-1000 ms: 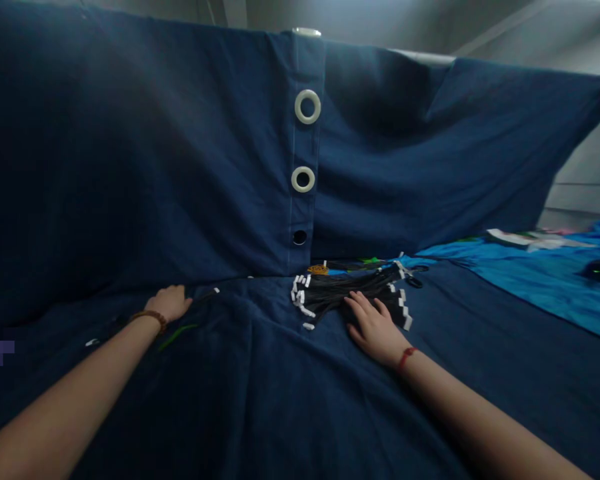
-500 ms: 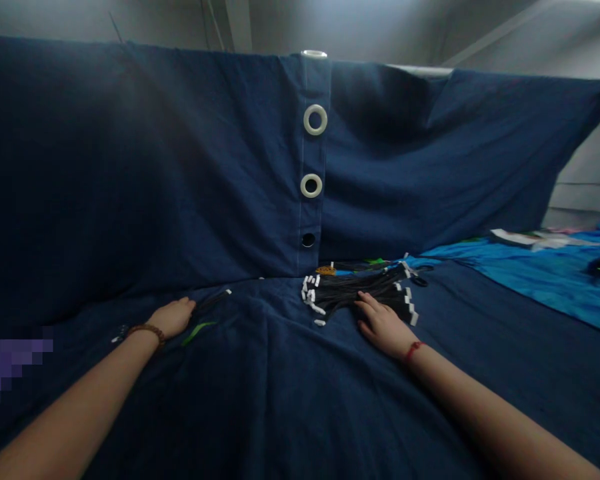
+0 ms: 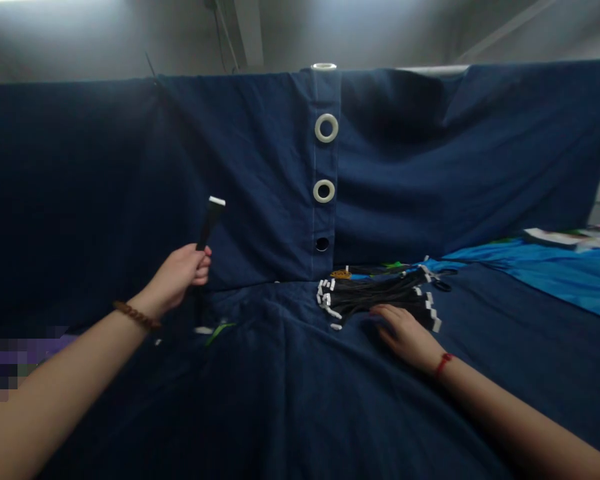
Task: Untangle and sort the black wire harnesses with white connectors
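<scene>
Landmark = the bundle (image 3: 375, 297) of black cables with white ends, lying on the navy cloth (image 3: 280, 387).

Key relation: our left hand (image 3: 184, 277) is well to the left of the bundle and raised off the cloth, closed on one flat black cable (image 3: 209, 223). Cable's long axis is close to upright, top leaning a bit toward the bundle. White top end sticks up clear of our fist; a second white end shows below the fist, looks like the same cable hanging. Can't tell if that lower end touches the cloth.

Bundle's own long axis runs left-right, so the held cable is roughly crosswise to it. Our right hand (image 3: 403, 333) is the nearer one: at the bundle's near edge, palm down, fingers loosely spread, gripping nothing that we can see. Fingertips overlap the bundle's edge; can't confirm contact. Left hand has the held cable, right hand is well apart from it.

Around the bundle: scissors (image 3: 442, 288) just beside its far right corner, an orange piece (image 3: 341, 274) just behind its left part, a green strip (image 3: 220, 333) left and slightly nearer us, bright blue fabric (image 3: 545, 270) off to the right.

Brands, labels, writing: none we can read. White cable ends look blank, but they're too small to be sure.
</scene>
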The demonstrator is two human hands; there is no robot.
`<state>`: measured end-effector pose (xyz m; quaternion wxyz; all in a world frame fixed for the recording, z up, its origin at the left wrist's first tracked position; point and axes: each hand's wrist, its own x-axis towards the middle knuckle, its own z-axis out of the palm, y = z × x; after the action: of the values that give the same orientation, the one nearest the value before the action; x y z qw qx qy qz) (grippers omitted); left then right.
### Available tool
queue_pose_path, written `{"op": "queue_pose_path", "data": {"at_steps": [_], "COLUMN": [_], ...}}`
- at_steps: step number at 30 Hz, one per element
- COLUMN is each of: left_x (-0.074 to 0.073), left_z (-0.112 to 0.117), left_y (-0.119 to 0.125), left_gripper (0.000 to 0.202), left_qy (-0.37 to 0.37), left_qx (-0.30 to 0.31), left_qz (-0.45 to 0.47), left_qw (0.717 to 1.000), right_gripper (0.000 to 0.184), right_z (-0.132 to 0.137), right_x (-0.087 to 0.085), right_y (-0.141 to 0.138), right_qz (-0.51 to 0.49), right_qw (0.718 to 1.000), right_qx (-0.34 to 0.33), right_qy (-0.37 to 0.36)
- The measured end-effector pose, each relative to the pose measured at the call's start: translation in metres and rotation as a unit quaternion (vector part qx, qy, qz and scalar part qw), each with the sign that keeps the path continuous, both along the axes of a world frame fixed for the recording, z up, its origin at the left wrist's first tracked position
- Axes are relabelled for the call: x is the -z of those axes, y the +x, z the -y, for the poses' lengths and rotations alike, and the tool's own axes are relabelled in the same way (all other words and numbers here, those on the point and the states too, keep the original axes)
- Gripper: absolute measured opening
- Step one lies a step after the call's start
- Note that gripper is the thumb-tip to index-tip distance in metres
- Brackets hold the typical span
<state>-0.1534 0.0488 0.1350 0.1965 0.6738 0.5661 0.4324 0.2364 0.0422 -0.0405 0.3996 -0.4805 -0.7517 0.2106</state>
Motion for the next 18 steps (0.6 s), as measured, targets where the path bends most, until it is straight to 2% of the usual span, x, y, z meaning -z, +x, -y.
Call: {"op": "queue_pose_path", "data": {"at_steps": [1, 2, 3, 4, 6, 8, 9, 10, 11, 13, 15, 18], "left_x": [0.001, 0.009, 0.023, 0.041, 0.088, 0.133, 0.151, 0.163, 0.171, 0.171, 0.161, 0.145], "left_z": [0.015, 0.031, 0.049, 0.067, 0.100, 0.123, 0.129, 0.131, 0.130, 0.120, 0.104, 0.077], "left_y": [0.016, 0.034, 0.053, 0.072, 0.106, 0.130, 0.136, 0.138, 0.137, 0.126, 0.108, 0.081], "left_gripper": [0.020, 0.022, 0.026, 0.027, 0.024, 0.019, 0.022, 0.026, 0.032, 0.036, 0.039, 0.041], "left_qy": [-0.015, -0.034, -0.053, -0.074, -0.128, -0.242, -0.264, -0.289, -0.315, -0.349, -0.378, -0.402], "left_qx": [0.015, 0.031, 0.047, 0.064, 0.102, 0.184, 0.216, 0.260, 0.309, 0.345, 0.365, 0.386], "left_qz": [0.045, 0.086, 0.121, 0.151, 0.214, 0.409, 0.446, 0.423, 0.357, 0.302, 0.235, 0.177], "left_qw": [0.999, 0.995, 0.990, 0.984, 0.963, 0.860, 0.828, 0.818, 0.824, 0.817, 0.817, 0.811], "right_gripper": [0.027, 0.027, 0.030, 0.032, 0.039, 0.042, 0.042, 0.040, 0.037, 0.033, 0.028, 0.023], "right_z": [0.006, 0.013, 0.022, 0.032, 0.053, 0.070, 0.075, 0.079, 0.081, 0.082, 0.080, 0.079], "right_x": [-0.006, -0.013, -0.020, -0.027, -0.037, -0.037, -0.033, -0.027, -0.020, -0.006, 0.004, 0.007], "right_y": [-0.009, -0.020, -0.034, -0.049, -0.081, -0.111, -0.123, -0.132, -0.138, -0.143, -0.140, -0.136], "right_qz": [-0.041, -0.083, -0.125, -0.165, -0.230, -0.274, -0.291, -0.299, -0.308, -0.323, -0.343, -0.365], "right_qw": [0.998, 0.993, 0.984, 0.970, 0.935, 0.901, 0.888, 0.875, 0.865, 0.850, 0.845, 0.852], "right_qx": [-0.029, -0.059, -0.092, -0.129, -0.192, -0.227, -0.231, -0.237, -0.242, -0.250, -0.252, -0.245], "right_qy": [-0.027, -0.058, -0.090, -0.125, -0.191, -0.247, -0.271, -0.297, -0.315, -0.333, -0.323, -0.283]}}
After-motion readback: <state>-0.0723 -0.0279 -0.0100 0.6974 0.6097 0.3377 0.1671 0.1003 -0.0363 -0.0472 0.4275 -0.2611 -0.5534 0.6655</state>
